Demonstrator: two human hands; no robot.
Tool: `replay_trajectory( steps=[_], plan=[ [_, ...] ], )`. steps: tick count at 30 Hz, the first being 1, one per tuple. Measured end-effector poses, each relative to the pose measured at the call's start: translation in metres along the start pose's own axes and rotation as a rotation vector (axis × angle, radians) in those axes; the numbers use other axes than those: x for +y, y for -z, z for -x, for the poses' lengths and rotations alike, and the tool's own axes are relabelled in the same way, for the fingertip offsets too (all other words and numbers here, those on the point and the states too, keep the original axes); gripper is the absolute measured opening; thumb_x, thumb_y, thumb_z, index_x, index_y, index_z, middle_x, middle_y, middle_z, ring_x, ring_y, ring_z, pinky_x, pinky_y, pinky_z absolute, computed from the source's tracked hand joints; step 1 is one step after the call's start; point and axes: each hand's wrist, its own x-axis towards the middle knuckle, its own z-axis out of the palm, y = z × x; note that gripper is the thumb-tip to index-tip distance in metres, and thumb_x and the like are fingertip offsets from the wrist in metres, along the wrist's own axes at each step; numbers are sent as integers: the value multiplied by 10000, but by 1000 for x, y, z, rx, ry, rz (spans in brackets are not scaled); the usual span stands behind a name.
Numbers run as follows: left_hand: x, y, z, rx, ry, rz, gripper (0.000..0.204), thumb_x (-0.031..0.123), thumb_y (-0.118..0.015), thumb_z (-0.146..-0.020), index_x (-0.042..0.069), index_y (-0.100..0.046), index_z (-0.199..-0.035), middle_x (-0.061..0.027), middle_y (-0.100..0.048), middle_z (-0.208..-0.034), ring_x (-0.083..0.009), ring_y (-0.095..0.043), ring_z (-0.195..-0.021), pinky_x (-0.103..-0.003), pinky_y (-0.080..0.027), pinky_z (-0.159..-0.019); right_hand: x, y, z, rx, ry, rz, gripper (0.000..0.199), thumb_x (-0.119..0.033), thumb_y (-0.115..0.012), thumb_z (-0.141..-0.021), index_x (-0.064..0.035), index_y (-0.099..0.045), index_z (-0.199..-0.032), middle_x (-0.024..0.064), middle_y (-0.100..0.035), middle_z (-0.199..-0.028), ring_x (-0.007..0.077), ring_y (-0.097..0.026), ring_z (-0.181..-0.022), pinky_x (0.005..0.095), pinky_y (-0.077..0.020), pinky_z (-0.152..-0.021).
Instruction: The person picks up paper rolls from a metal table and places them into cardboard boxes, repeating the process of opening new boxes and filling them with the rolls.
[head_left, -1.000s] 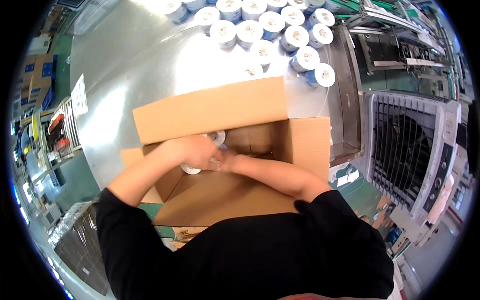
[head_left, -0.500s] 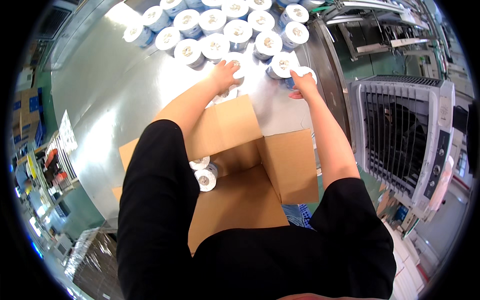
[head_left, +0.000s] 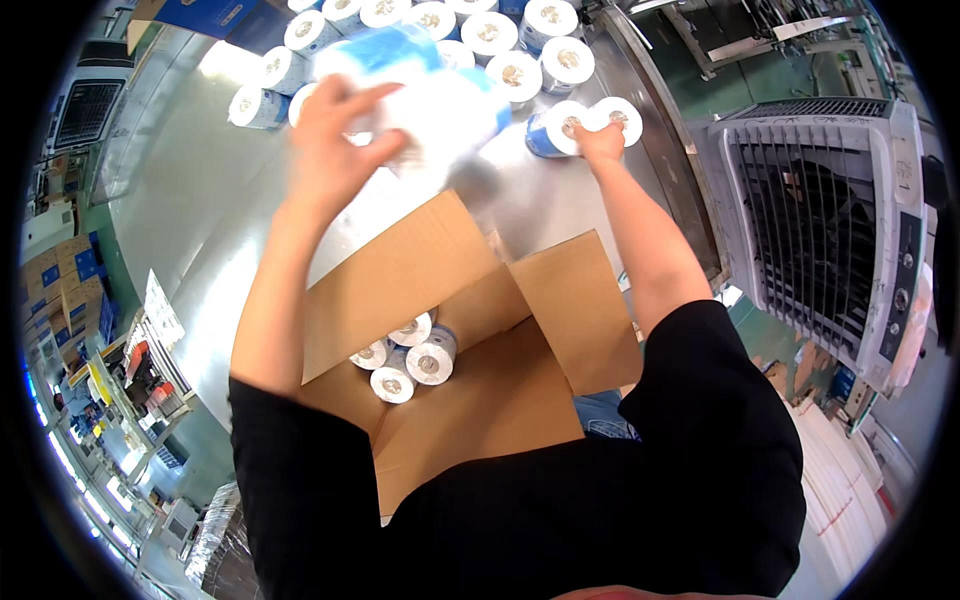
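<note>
My left hand (head_left: pixel 335 150) is raised above the metal table, its thumb and fingers curled around the near end of two motion-blurred paper rolls (head_left: pixel 452 118) in blue-and-white wrapping. To the right, my right hand (head_left: pixel 602 143) grips a pair of standing rolls, its fingers on the top of the right roll (head_left: pixel 615 118) and against the left one (head_left: pixel 552 132). Between my forearms, close to my body, is an open cardboard box (head_left: pixel 480 390) with its flaps spread. Several rolls (head_left: pixel 430 362) stand grouped in its left far corner.
More wrapped rolls (head_left: pixel 490 35) stand in rows at the table's far side. A blue carton (head_left: pixel 205 15) is at the far left. The metal table (head_left: pixel 190 190) ends at a raised edge on the right, beyond which stands a grey air cooler (head_left: pixel 820 230).
My left hand has come up and left, with two rolls off the table. The right hand has closed on the two rolls at the right. More rolls inside the box are now visible.
</note>
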Motion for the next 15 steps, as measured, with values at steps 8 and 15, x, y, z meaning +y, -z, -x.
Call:
replay_trajectory(
  steps=[8, 15],
  plan=[
    [31, 95, 178, -198, 608, 987, 329, 136, -673, -776, -16, -633, -1065, -88, -625, -1082, -149, -591, -950, -293, -479, -837, -54, 164, 77, -176, 480, -417, 680, -87, -755, -721, 113, -402, -1267, 163, -675, -896, 109, -617, -787, 230, -494, -702],
    [71, -78, 249, -572, 158, 121, 411, 302, -705, -679, 86, -670, -1027, -220, -582, -973, -326, -586, -826, -451, -472, -723, -139, 228, 264, -511, 1486, -54, 679, -8, -726, -716, -1, -392, -1308, 129, -656, -961, 232, -664, -861, 313, -545, -717]
  ],
)
